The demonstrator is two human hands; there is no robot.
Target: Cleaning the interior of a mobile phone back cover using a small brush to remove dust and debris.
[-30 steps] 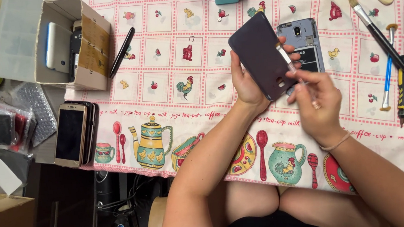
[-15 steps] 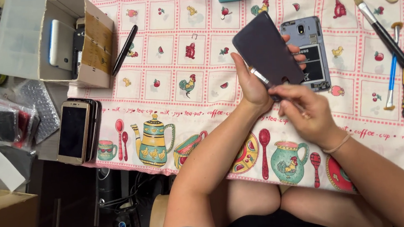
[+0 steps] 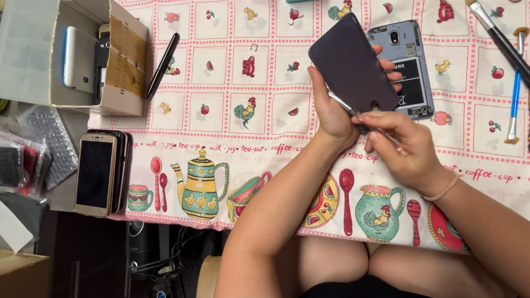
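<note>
The dark back cover (image 3: 352, 64) is tilting up-left in your gripping left hand (image 3: 332, 108); your right hand (image 3: 402, 150) is pinching the thin metal tool (image 3: 354, 112) at its lower edge.

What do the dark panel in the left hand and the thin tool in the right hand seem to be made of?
The dark panel looks like matte plastic: a thin, even sheet with rounded corners and no glare, though the look leaves that open. The thin tool looks like bare metal: silvery and slim, with a bright glint. The left hand holds the panel; the right hand holds the tool.

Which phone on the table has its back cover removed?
The opened phone beside the left hand, its insides showing; the gold phone at the cloth's edge lies closed, screen up.
</note>
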